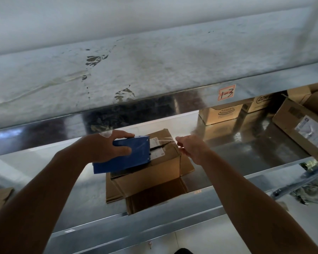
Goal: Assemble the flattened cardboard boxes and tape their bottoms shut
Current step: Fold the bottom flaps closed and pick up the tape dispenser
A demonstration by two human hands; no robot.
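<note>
1. Gripping the blue tape dispenser [138, 155], the left hand [103, 145] holds it on top of the cardboard box [151, 170].
2. The right hand [191, 149] pinches the clear tape [165, 139] at the box's right edge.
3. The box stands on the metal shelf [246, 149], its lower flaps splayed outward.

Your left hand [104, 147] and right hand [193, 149] are bare. Left forearm [44, 189] and right forearm [246, 195] are bare to the frame edge.
</note>
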